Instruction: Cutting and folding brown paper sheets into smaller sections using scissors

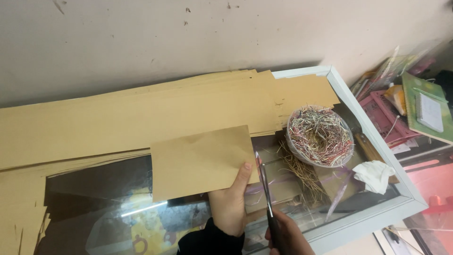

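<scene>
My left hand (231, 203) holds a rectangular piece of brown paper (200, 160) by its lower right corner, thumb on top. My right hand (288, 236) grips a pair of scissors (264, 186) at the bottom edge of the view; the thin blades point up along the right edge of the paper piece, close to my left thumb. Both hands are above a glass-topped counter (387, 208) with a pale frame.
A long stack of brown paper sheets (141, 118) lies along the wall. A clear bowl of shredded coloured strips (320, 136) sits to the right, with a crumpled white tissue (375, 174) nearby. Pink trays, a green notebook (424, 108) and clutter lie beyond the counter's right edge.
</scene>
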